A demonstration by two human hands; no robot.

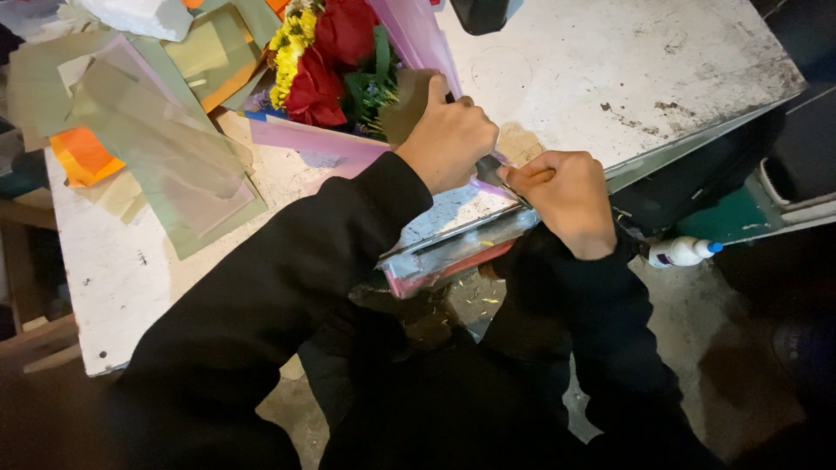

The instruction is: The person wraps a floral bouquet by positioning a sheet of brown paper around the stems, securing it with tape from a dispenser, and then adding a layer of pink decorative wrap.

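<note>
Bouquet (335,65) of red roses and yellow blooms lies on the white worktop (610,78), wrapped in pink paper (305,139); everything below is placed against it. Your left hand (448,139), grip pressed together, clamps the wrap at the stem end of the bouquet. Your right hand (566,200), just beside the left and toward the worktop's near edge, pinches a thin dark strip (492,172) running between the two hands; what it is cannot be told. Loose green and orange sheets (165,148) lie on the far side of the bouquet. Judged step: binding the stem end. The next move calls for steady tension without slackening the left-hand hold.
</note>
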